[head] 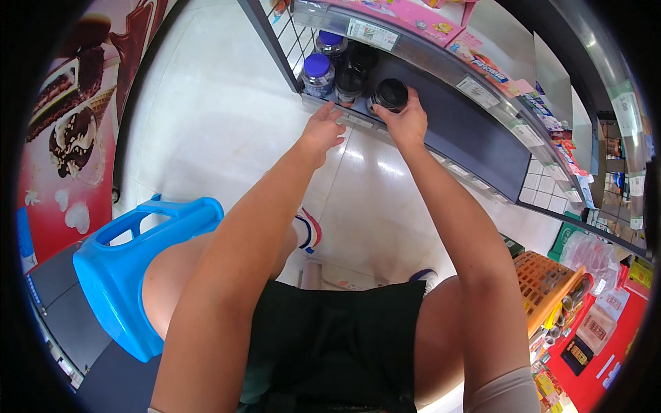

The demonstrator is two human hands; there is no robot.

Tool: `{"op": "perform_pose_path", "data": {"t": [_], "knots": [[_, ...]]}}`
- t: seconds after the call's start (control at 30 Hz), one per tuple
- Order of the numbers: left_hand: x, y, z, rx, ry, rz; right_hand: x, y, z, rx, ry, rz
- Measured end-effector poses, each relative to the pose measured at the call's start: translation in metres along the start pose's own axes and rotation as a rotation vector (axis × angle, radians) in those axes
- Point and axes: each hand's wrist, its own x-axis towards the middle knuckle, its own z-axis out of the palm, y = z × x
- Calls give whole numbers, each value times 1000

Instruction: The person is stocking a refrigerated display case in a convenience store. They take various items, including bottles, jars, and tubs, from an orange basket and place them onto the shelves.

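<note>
My right hand (pixel 408 121) grips a black-lidded jar (pixel 391 94) at the front edge of the low grey shelf (pixel 454 139). To the left of it, two more black-lidded jars (pixel 349 85) stand one behind the other. Beside those is a pair of clear jars with blue lids (pixel 317 72), also front to back, near the shelf's wire side. My left hand (pixel 323 133) hovers just in front of the shelf edge with its fingers spread and nothing in it.
Above, another shelf with price tags (pixel 373 34) carries a pink box (pixel 403 15) and packaged sweets (pixel 483 66). A blue plastic stool (pixel 119 273) is by my left leg. An orange basket (pixel 547 284) and a red surface (pixel 588 382) lie to the right. A freezer-like cabinet with an ice-cream picture (pixel 77 129) stands left.
</note>
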Motion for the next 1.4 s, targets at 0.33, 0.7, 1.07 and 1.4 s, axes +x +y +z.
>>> {"op": "perform_pose_path", "data": {"t": [0.33,0.7,1.07,1.4], "knots": [[10,-11,15,-16,-68,-20,3,4,17,2,-62,-26],[12,-16,19,-34,-79,-31,-2,22,27,92,-205,-38],[4,-20,29,14,-76,-62,-22,29,20,119,-184,17],[-43,-4,109,-23,-256,-13,-50,37,-87,288,-123,7]]}}
